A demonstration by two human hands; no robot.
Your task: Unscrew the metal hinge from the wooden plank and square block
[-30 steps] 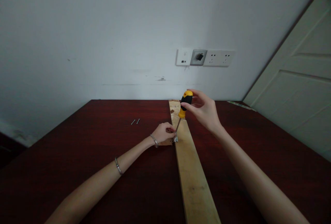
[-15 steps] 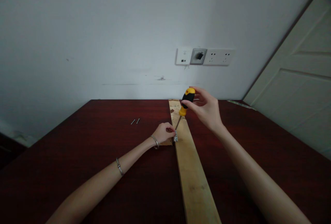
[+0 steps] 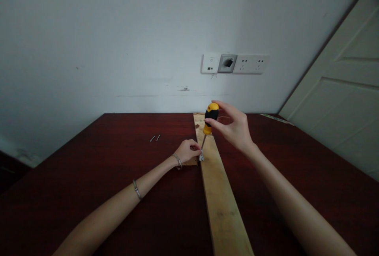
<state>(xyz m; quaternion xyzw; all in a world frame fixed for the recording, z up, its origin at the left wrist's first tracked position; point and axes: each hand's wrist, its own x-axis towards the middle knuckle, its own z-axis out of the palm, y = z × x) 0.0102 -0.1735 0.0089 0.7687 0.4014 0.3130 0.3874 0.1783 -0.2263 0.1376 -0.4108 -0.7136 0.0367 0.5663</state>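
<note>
Screwdriver (image 3: 211,117) in right hand (image 3: 237,128), bracket (image 3: 201,156) on plank (image 3: 220,193)

1. A pale wall (image 3: 118,31) stands behind the dark red tabletop (image 3: 118,126), with scuff marks (image 3: 185,89) low down.
2. Three plates sit side by side on it: a white port plate (image 3: 210,63), a grey-framed plate (image 3: 227,63) with a dark fitting, and a white socket plate (image 3: 251,64).
3. A panelled door (image 3: 346,90) slants at right.
4. Near it, along the tabletop's edge, lies a pale patterned strip (image 3: 276,119), possibly a ruler; its markings are too small to read.
</note>
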